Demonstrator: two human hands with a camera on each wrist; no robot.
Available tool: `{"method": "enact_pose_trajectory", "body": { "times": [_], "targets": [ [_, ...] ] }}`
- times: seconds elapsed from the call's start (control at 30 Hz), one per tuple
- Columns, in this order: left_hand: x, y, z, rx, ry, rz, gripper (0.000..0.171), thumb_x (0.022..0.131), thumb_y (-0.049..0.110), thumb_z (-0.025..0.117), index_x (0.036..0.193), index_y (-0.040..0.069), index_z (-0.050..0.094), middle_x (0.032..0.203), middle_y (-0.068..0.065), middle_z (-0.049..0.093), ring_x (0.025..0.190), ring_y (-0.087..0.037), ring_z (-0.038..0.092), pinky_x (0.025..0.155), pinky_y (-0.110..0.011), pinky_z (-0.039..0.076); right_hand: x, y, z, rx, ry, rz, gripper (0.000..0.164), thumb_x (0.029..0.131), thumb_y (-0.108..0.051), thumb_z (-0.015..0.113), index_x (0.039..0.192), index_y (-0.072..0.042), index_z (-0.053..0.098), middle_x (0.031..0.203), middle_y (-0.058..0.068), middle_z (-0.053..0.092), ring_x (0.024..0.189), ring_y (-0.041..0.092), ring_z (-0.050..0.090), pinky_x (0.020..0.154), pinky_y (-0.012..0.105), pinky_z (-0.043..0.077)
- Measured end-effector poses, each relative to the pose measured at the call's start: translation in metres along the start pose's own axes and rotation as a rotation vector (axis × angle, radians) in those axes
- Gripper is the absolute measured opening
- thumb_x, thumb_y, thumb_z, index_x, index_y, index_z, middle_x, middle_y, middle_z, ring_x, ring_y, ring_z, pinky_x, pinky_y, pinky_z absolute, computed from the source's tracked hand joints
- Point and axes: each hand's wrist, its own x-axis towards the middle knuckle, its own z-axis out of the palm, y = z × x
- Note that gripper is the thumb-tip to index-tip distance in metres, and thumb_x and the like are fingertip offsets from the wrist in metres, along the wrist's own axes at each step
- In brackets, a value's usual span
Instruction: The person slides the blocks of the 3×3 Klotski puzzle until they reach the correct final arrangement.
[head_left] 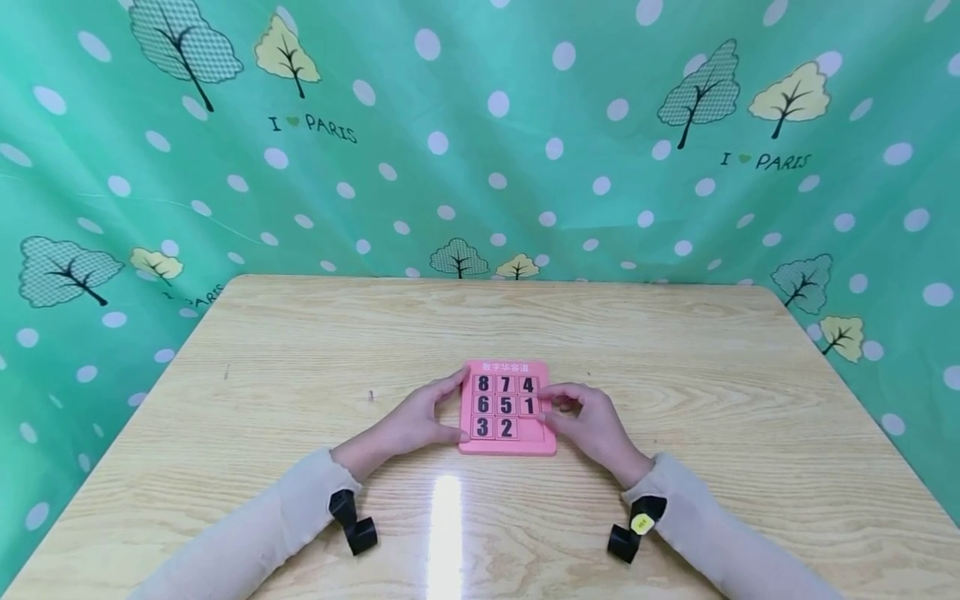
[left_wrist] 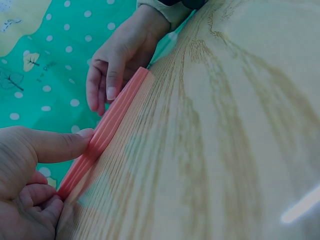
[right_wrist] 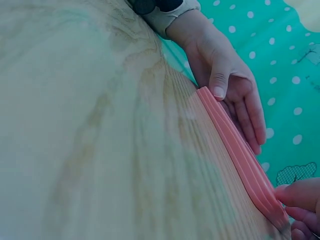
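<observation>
A pink sliding number puzzle (head_left: pixel 510 449) lies flat on the table, its numbered tiles reading 8 7 4, 6 5 1 and 3 2, with the bottom right slot bare. My left hand (head_left: pixel 420 415) holds the left side, fingers at the upper corner and thumb at the lower one. Over the right edge, the thumb and forefinger of my right hand (head_left: pixel 592 421) touch beside the 1 tile (head_left: pixel 528 406), its other fingers curled under. From the side, the left wrist view shows my left thumb (left_wrist: pixel 65 145) pressed on the ridged pink edge (left_wrist: pixel 102 137).
The wooden table (head_left: pixel 360 333) extends around the puzzle on all sides. Behind it hangs a green dotted curtain (head_left: pixel 465 183) with printed trees. Black wrist cameras (head_left: pixel 363 536) sit at both sleeves, and a bright light streak (head_left: pixel 446 533) reflects off the tabletop.
</observation>
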Motion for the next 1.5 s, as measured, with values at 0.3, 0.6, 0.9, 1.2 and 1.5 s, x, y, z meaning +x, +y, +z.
{"method": "enact_pose_trajectory", "body": {
  "times": [0.3, 0.6, 0.9, 1.2, 1.5],
  "targets": [
    [-0.012, 0.032, -0.002, -0.001, -0.008, -0.017, 0.091, 0.072, -0.004, 0.073, 0.147, -0.002, 0.021, 0.153, -0.016, 0.021, 0.142, -0.028, 0.016, 0.116, -0.046, 0.01, 0.0, 0.0, 0.001, 0.0, 0.003, 0.039, 0.03, 0.076, -0.006, 0.076, 0.106, -0.006, 0.07, 0.098, 0.005, 0.068, 0.088, 0.018, 0.059, 0.076, 0.023, 0.05],
    [-0.015, 0.037, -0.002, 0.006, 0.006, -0.015, 0.091, 0.072, -0.004, 0.073, 0.147, -0.001, 0.022, 0.153, -0.016, 0.022, 0.142, -0.028, 0.017, 0.117, -0.045, 0.01, 0.001, -0.001, 0.001, -0.006, -0.004, 0.05, 0.029, 0.076, -0.008, 0.076, 0.105, -0.007, 0.071, 0.101, 0.005, 0.068, 0.09, 0.018, 0.058, 0.076, 0.024, 0.05],
    [-0.005, 0.01, 0.0, 0.013, 0.008, -0.003, 0.094, 0.072, -0.002, 0.075, 0.148, 0.003, 0.02, 0.154, -0.012, 0.021, 0.143, -0.027, 0.016, 0.116, -0.045, 0.009, -0.002, -0.002, 0.0, 0.002, -0.021, 0.039, 0.028, 0.077, -0.01, 0.076, 0.104, -0.006, 0.071, 0.101, 0.006, 0.069, 0.09, 0.018, 0.059, 0.077, 0.024, 0.05],
    [-0.001, -0.005, -0.001, 0.01, 0.011, 0.015, 0.096, 0.071, 0.007, 0.079, 0.149, 0.01, 0.023, 0.154, -0.006, 0.023, 0.143, -0.023, 0.017, 0.117, -0.044, 0.01, -0.007, -0.007, 0.0, 0.068, -0.047, 0.065, 0.028, 0.077, -0.01, 0.077, 0.103, -0.005, 0.07, 0.099, 0.007, 0.07, 0.09, 0.018, 0.06, 0.078, 0.023, 0.05],
    [-0.001, -0.003, -0.001, 0.018, 0.008, 0.017, 0.096, 0.071, 0.005, 0.078, 0.149, 0.008, 0.023, 0.154, -0.006, 0.023, 0.143, -0.023, 0.017, 0.117, -0.043, 0.011, -0.015, -0.008, -0.002, 0.085, -0.061, 0.059, 0.027, 0.076, -0.008, 0.077, 0.101, -0.003, 0.071, 0.099, 0.007, 0.07, 0.09, 0.019, 0.06, 0.079, 0.023, 0.051]
  ]
}}
